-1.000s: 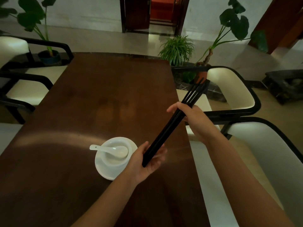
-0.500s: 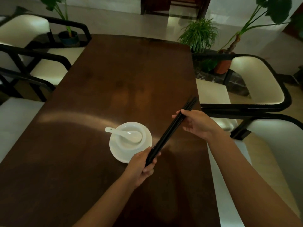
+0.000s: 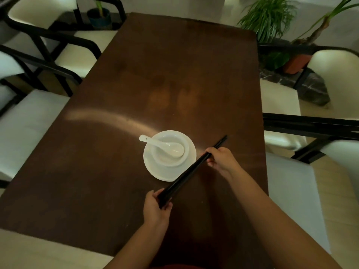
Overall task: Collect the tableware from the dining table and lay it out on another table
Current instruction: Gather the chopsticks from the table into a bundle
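At the far left, white-cushioned chairs (image 3: 25, 121) with black frames stand along the edge of the dark brown tabletop (image 3: 120, 152). Toward the middle, a white spoon (image 3: 165, 146) lies in a white bowl (image 3: 169, 150), its handle sticking out to the left over the rim, and the bowl sits on a white saucer (image 3: 186, 167). Just beside the saucer's near right edge, a bundle of black chopsticks (image 3: 191, 169) runs diagonally, held above the tabletop. The left hand (image 3: 155, 208) has its grip closed around the lower end; the right hand (image 3: 221, 160) pinches the bundle near the upper tip. More chairs (image 3: 279, 105) and potted plants (image 3: 270, 16) stand to the right.
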`<state>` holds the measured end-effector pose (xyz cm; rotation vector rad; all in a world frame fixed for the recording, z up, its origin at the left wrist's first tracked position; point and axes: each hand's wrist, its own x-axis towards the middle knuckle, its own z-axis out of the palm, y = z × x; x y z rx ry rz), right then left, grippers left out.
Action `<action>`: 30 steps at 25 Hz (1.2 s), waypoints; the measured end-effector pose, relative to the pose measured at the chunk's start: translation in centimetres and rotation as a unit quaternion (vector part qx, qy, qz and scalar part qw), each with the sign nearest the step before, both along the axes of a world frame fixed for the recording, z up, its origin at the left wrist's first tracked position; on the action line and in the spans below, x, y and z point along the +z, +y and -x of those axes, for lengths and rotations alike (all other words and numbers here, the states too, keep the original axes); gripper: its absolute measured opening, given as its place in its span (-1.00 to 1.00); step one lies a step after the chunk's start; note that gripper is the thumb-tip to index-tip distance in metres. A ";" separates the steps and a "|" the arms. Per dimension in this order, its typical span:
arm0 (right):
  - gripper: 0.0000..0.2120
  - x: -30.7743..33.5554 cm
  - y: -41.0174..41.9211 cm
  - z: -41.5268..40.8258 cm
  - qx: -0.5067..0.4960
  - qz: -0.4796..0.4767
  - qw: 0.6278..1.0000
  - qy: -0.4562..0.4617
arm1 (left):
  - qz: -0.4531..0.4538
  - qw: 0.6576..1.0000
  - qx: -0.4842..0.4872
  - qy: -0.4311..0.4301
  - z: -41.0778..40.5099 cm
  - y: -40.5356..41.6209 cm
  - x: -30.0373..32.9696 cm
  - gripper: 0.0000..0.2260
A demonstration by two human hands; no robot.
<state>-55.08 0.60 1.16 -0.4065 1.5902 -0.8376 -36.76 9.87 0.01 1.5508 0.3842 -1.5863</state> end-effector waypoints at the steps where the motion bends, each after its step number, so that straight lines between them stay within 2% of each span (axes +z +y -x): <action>1: -0.82 -0.6 -0.4 -0.4 -0.004 -0.011 1.000 -0.010 | -0.003 1.000 0.018 0.002 -0.1 -0.2 -0.3 -0.75; 6: -0.82 -2.8 -2.0 -2.2 -0.019 -0.039 0.999 -0.007 | -0.027 0.994 0.092 -0.042 -0.1 -2.3 -0.8 -0.73; 9: -0.81 -3.6 -2.4 -2.7 -0.019 -0.045 0.999 0.009 | -0.010 0.991 0.126 -0.039 0.2 -2.8 -0.9 -0.71; 14: -0.80 -4.1 -2.5 -2.2 0.008 -0.048 0.998 0.035 | 0.041 0.992 0.088 -0.084 -0.3 -2.5 -1.2 -0.74; 17: -0.84 -4.2 -2.4 -1.8 0.007 -0.051 0.998 0.024 | 0.057 0.990 0.085 -0.096 -0.8 -2.1 -1.5 -0.69; 20: -0.81 -4.1 -2.3 -1.7 -0.057 -0.046 0.997 -0.038 | 0.057 0.990 0.089 -0.096 -0.8 -2.2 -1.7 -0.62; 22: -0.82 -4.2 -2.1 -1.8 -0.066 -0.037 0.995 -0.060 | 0.056 0.989 0.093 -0.102 -0.4 -2.5 -1.7 -0.61; 30: -0.82 -4.0 -1.9 -1.8 -0.046 -0.049 0.997 -0.024 | 0.028 0.986 0.084 -0.144 0.6 -3.6 -1.9 -0.65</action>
